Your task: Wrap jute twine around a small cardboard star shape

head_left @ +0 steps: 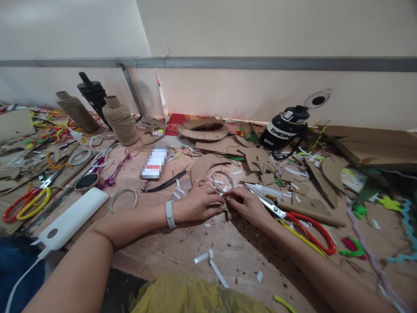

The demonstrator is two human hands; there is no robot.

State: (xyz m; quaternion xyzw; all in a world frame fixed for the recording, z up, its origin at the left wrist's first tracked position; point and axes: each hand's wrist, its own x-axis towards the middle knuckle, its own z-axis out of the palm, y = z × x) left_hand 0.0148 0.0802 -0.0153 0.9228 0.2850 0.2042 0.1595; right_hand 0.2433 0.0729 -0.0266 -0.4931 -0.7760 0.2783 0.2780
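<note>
My left hand (202, 201), a pale band at its wrist, is closed around the near side of a thin, light-coloured ring (223, 179). The ring's far side stands up beyond the fingers. Opposite it, my right hand (246, 206) pinches at the ring's near edge, fingertips almost touching the left ones. A short piece of brown twine (226, 211) shows below the fingertips; how it joins the ring is hidden. Right beside my right hand lie red-handled scissors (306, 226) and a white-tipped glue bottle (265, 190). Another ring (123, 200) rests behind my left forearm.
Twine spools (120, 124) and a black bottle (285, 128) stand at the back. A phone (154, 163), a white corded device (73, 219) and yellow-and-red scissors (29, 204) lie to the left. Cardboard scraps (257, 160) and paper strips (217, 273) litter the table.
</note>
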